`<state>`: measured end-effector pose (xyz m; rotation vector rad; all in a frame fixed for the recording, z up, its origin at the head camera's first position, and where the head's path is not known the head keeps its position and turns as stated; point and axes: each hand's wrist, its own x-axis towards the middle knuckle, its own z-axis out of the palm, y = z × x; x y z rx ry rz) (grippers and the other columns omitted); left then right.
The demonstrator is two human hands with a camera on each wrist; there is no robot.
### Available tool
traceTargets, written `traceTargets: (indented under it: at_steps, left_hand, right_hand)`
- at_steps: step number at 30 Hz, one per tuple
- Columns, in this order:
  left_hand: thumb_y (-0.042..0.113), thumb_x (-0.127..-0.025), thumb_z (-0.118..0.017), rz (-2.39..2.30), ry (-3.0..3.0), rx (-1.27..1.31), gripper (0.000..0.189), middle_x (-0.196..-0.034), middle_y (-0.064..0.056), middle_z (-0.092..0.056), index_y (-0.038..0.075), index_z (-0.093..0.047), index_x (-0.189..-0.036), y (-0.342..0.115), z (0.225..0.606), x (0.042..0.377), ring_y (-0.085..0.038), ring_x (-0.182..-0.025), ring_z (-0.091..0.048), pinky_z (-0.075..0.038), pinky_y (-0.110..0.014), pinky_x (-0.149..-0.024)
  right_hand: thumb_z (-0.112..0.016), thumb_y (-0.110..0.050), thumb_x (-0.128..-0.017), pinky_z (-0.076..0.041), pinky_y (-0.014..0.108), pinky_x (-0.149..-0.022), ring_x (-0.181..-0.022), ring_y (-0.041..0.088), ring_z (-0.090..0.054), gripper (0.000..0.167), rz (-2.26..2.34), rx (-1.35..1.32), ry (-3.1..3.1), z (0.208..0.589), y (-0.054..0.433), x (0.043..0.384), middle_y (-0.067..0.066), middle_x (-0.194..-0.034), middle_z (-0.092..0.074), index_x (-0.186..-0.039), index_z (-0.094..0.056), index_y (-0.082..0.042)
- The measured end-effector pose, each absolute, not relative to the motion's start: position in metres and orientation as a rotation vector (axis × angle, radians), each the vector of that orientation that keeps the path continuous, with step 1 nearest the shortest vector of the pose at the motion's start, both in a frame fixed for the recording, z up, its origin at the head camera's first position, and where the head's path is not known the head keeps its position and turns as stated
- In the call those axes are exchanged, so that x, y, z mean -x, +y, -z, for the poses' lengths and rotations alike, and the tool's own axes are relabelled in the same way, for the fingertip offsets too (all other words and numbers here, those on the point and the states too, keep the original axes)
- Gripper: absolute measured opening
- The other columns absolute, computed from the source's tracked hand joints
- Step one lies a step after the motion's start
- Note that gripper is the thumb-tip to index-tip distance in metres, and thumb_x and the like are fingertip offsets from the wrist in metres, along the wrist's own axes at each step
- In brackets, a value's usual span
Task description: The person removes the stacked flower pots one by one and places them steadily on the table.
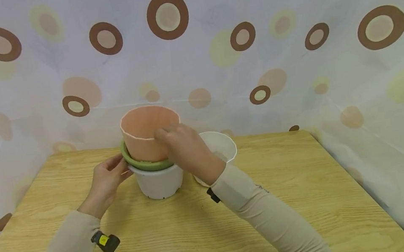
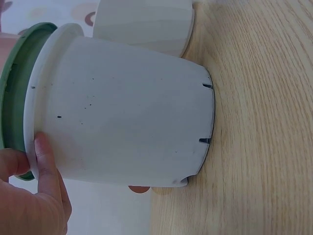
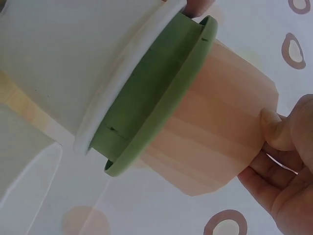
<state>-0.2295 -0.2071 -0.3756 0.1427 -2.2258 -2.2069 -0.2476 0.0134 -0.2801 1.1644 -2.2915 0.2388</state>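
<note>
A peach flowerpot (image 1: 145,148) sits inside a green flowerpot (image 1: 149,165), which is nested in a white flowerpot (image 1: 159,182) standing upright on the table. My right hand (image 1: 190,151) pinches the peach pot's wall near its rim, thumb outside in the right wrist view. At the stack's left side, my left hand (image 1: 104,183) holds the rims: in the left wrist view the thumb lies by the green rim and the fingers press under the white rim. The green pot's rim stands a little above the white one.
Just right of the stack is another whitish pot (image 1: 221,142), partly hidden behind my right hand and wrist. The wooden table (image 1: 186,238) meets a patterned cloth (image 1: 209,6) at its back and sides.
</note>
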Motion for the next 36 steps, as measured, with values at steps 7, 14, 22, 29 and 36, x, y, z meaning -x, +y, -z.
traceTargets:
  at_steps: [7, 14, 22, 29, 36]
  left_hand:
    - [0.022, -0.103, -0.042, 2.200, -2.233, -0.162, 0.055, -0.148, -0.022, -0.033, -0.002, -0.026, -0.149, -0.206, 0.374, 0.229, 0.001, -0.097, -0.055, -0.053, -0.019, -0.093]
    - [0.021, -0.103, -0.041, 2.179, -2.253, -0.170, 0.053, -0.148, -0.021, -0.033, -0.002, -0.026, -0.149, -0.206, 0.374, 0.229, -0.003, -0.103, -0.055, -0.053, -0.019, -0.094]
    - [0.021, -0.103, -0.042, 2.176, -2.251, -0.163, 0.053, -0.148, -0.021, -0.033, -0.002, -0.027, -0.149, -0.206, 0.375, 0.230, 0.000, -0.099, -0.055, -0.053, -0.019, -0.093]
    - [0.022, -0.103, -0.043, 2.187, -2.240, -0.152, 0.054, -0.147, -0.022, -0.033, -0.002, -0.026, -0.149, -0.206, 0.376, 0.230, 0.002, -0.097, -0.056, -0.053, -0.019, -0.093]
    - [0.022, -0.103, -0.043, 2.201, -2.211, -0.120, 0.055, -0.146, -0.024, -0.033, -0.004, -0.026, -0.148, -0.207, 0.376, 0.230, 0.004, -0.094, -0.057, -0.054, -0.019, -0.092]
  right_hand:
    - [-0.052, 0.018, -0.075, -0.052, 0.028, -0.059, -0.069, 0.019, -0.056, 0.027, -0.279, -1.153, -2.274, 0.274, 0.016, 0.247, 0.005, -0.075, -0.062, -0.083, -0.064, -0.006]
    - [-0.053, 0.020, -0.074, -0.054, 0.027, -0.062, -0.073, 0.020, -0.059, 0.033, -0.322, -1.143, -2.263, 0.267, 0.020, 0.247, 0.006, -0.080, -0.066, -0.090, -0.067, -0.004]
    - [-0.052, 0.020, -0.075, -0.054, 0.026, -0.062, -0.072, 0.019, -0.058, 0.034, -0.340, -1.134, -2.243, 0.261, 0.024, 0.247, 0.006, -0.080, -0.066, -0.094, -0.068, -0.004]
    - [-0.052, 0.021, -0.075, -0.053, 0.027, -0.063, -0.073, 0.021, -0.059, 0.034, -0.372, -1.119, -2.188, 0.258, 0.029, 0.246, 0.006, -0.081, -0.067, -0.092, -0.068, -0.003]
    - [-0.055, 0.019, -0.077, -0.055, 0.028, -0.067, -0.077, 0.022, -0.061, 0.029, -0.378, -1.097, -2.132, 0.255, 0.033, 0.247, 0.006, -0.083, -0.068, -0.090, -0.069, -0.003]
